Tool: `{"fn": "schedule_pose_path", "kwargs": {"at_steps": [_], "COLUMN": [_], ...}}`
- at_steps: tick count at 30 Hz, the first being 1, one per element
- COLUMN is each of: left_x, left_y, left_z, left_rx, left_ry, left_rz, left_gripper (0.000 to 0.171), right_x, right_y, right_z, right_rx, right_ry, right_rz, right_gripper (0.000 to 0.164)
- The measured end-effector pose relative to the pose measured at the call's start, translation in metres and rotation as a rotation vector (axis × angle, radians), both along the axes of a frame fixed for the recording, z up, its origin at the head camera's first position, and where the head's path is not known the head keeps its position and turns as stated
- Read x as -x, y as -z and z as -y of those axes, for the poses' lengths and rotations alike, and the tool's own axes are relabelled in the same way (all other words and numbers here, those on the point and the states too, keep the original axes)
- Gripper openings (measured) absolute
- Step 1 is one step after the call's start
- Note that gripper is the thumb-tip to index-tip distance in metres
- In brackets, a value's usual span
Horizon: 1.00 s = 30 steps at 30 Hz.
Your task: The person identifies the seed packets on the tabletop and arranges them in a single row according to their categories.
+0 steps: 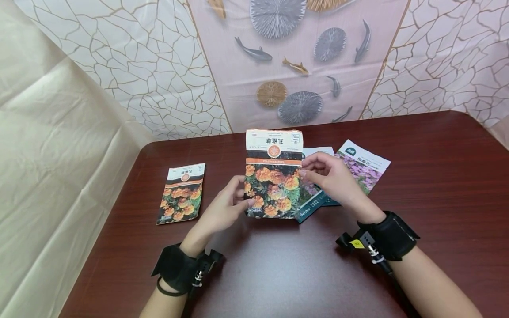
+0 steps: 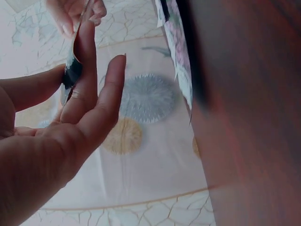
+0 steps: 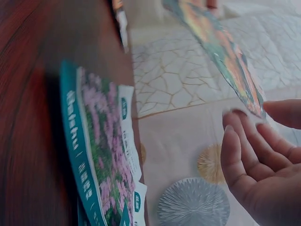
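Upright above the table, a seed packet (image 1: pixel 273 185) with orange marigolds on its front is held between both hands. My left hand (image 1: pixel 222 208) pinches its lower left edge, thumb in front and fingers behind, as the left wrist view (image 2: pixel 70 77) confirms. At the packet's right edge, my right hand (image 1: pixel 333 180) pinches it between thumb and fingertips, its other fingers loosely curled. Behind that hand lie purple-flower seed packets: one (image 1: pixel 312 198) is partly covered by the marigold packet, another (image 1: pixel 367 167) sits farther right. In the right wrist view, a purple-flower packet (image 3: pixel 101 150) lies below the hand.
A second marigold packet (image 1: pixel 181 197) lies flat on the left side of the dark red table (image 1: pixel 278 265). A patterned cloth (image 1: pixel 302 79) hangs behind the table's back edge, and a pale cloth (image 1: pixel 59 132) hangs along the left.
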State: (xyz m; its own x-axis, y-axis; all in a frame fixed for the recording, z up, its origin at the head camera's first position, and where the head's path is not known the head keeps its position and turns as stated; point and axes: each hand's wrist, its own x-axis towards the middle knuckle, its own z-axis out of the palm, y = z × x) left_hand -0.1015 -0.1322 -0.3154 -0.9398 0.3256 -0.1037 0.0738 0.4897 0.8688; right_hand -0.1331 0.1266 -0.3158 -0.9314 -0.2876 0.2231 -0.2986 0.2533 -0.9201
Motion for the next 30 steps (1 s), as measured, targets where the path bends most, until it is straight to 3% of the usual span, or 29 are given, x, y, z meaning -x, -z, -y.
{"fn": "schedule_pose_path", "kwargs": {"at_steps": [6, 13, 21, 30], "left_x": [0.006, 0.016, 0.023, 0.025], "left_y": [-0.006, -0.005, 0.0, 0.002], "left_z": [0.016, 0.031, 0.04, 0.048], "left_rx": [0.065, 0.086, 0.07, 0.061], "left_ry": [-0.059, -0.093, -0.142, -0.139], "left_rz": [0.025, 0.096, 0.182, 0.238], "left_gripper": [0.052, 0.054, 0.055, 0.054], "right_x": [-0.007, -0.015, -0.021, -0.023], "right_y": [0.008, 0.019, 0.029, 0.034], "right_z": [0.014, 0.033, 0.055, 0.075], "right_rx": [-0.226, -0.522, -0.851, -1.046], "right_ry": [0.011, -0.168, -0.259, -0.267], "right_rz": [-0.237, -0.491, -0.644, -0.832], "right_gripper": [0.034, 0.058, 0.06, 0.046]}}
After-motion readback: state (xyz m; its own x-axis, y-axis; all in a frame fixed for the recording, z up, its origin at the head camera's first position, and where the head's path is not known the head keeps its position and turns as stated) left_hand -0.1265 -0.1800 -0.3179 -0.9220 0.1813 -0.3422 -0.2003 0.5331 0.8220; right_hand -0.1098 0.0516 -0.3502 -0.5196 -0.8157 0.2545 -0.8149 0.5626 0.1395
